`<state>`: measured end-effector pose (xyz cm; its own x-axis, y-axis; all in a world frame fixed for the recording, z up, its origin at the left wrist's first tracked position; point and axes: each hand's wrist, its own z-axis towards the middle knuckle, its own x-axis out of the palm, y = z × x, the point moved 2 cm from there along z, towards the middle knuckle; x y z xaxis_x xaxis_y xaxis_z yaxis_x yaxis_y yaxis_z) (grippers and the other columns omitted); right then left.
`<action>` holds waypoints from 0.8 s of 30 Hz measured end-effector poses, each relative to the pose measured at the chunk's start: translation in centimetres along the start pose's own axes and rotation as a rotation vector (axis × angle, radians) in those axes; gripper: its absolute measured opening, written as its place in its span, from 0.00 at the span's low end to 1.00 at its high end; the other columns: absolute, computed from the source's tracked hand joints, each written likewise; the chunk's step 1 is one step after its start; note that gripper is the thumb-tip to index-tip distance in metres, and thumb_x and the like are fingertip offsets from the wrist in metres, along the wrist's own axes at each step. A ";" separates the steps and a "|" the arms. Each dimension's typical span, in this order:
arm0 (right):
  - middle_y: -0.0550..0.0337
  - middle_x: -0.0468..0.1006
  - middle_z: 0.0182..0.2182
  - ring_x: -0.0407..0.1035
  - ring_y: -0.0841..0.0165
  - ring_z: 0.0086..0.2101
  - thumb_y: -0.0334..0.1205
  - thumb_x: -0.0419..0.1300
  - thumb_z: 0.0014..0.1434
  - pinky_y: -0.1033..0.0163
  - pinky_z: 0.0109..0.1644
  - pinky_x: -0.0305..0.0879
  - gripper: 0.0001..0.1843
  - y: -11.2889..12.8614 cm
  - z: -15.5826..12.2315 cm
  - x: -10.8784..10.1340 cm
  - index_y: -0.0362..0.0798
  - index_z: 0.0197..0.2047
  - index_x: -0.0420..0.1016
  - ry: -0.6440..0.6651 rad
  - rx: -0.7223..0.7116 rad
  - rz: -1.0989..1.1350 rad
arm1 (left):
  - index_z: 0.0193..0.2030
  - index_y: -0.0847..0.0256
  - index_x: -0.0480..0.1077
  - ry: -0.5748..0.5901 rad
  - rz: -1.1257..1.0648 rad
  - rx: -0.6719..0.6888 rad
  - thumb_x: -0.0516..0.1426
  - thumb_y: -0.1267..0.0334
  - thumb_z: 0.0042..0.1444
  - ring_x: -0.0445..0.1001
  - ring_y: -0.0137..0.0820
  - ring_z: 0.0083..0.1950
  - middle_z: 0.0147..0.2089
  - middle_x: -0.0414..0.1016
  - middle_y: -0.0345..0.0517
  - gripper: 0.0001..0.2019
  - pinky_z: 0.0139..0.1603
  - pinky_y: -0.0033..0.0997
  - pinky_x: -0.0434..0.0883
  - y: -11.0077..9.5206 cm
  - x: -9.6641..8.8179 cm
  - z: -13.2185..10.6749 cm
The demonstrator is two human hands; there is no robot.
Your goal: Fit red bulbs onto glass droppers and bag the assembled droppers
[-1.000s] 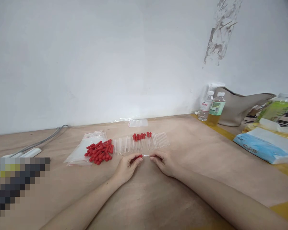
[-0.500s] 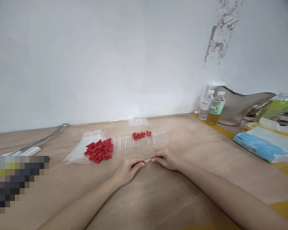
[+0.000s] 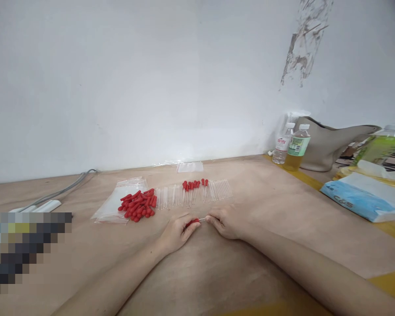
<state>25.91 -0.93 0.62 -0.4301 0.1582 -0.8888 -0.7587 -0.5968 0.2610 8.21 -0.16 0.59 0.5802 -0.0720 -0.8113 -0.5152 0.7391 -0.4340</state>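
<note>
Well short of wall: left hand pinching red bulb, right hand clear tube.

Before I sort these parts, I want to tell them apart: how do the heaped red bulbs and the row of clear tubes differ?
The heaped red bulbs are opaque; the row of clear tubes is see-through. The bulbs are thicker, with rounded ends; the tubes are slender. The bulbs lie jumbled, while the tubes lie side by side, several capped by fitted red bulbs. Both are groups of many small, elongated pieces.
</note>
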 end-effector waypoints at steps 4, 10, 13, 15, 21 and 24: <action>0.59 0.74 0.26 0.63 0.73 0.25 0.42 0.42 0.61 0.67 0.29 0.48 0.20 0.3 0.3 0.3 0.46 0.28 0.70 0.084 0.015 0.015 | 0.35 0.62 0.69 0.018 0.025 0.044 0.46 0.62 0.59 0.66 0.28 0.31 0.29 0.68 0.43 0.12 0.32 0.27 0.63 0.0 0.0 0.0; 0.60 0.74 0.23 0.62 0.73 0.24 0.43 0.41 0.60 0.68 0.28 0.49 0.21 0.6 0.7 0.5 0.47 0.27 0.71 0.175 0.067 0.067 | 0.35 0.63 0.69 0.029 0.022 0.076 0.46 0.63 0.59 0.67 0.29 0.31 0.30 0.69 0.44 0.12 0.33 0.27 0.64 -0.1 0.1 0.1; 0.61 0.73 0.23 0.62 0.73 0.23 0.43 0.41 0.60 0.69 0.28 0.50 0.21 0.5 0.9 0.6 0.46 0.27 0.71 0.196 0.067 0.139 | 0.35 0.63 0.70 0.030 0.014 0.074 0.46 0.63 0.58 0.67 0.28 0.31 0.29 0.69 0.44 0.12 0.33 0.26 0.64 -0.1 0.0 0.1; 0.62 0.73 0.24 0.63 0.73 0.25 0.43 0.41 0.61 0.69 0.29 0.52 0.21 0.5 1.1 0.6 0.46 0.28 0.71 0.209 0.060 0.207 | 0.35 0.62 0.70 0.040 0.005 0.046 0.47 0.62 0.58 0.67 0.28 0.31 0.29 0.70 0.43 0.12 0.32 0.26 0.64 0.0 -0.2 0.2; 0.59 0.74 0.29 0.64 0.72 0.28 0.40 0.43 0.61 0.68 0.32 0.56 0.17 0.5 1.2 -0.1 0.46 0.34 0.71 0.138 0.021 0.258 | 0.38 0.59 0.70 -0.048 -0.046 -0.036 0.50 0.60 0.56 0.69 0.27 0.33 0.32 0.73 0.40 0.09 0.34 0.25 0.65 0.8 -1.5 -0.3; 0.58 0.73 0.33 0.64 0.71 0.32 0.38 0.45 0.60 0.67 0.36 0.57 0.13 0.6 0.7 -0.3 0.47 0.36 0.70 0.083 -0.040 0.169 | 0.37 0.58 0.70 -0.075 -0.022 -0.032 0.51 0.60 0.56 0.69 0.28 0.33 0.32 0.73 0.40 0.09 0.35 0.27 0.65 1.1 -1.6 -0.5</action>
<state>25.26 -0.73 1.32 -0.5068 -0.0119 -0.8620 -0.6582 -0.6404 0.3958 6.41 0.40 1.23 0.6362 -0.0368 -0.7707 -0.5214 0.7157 -0.4646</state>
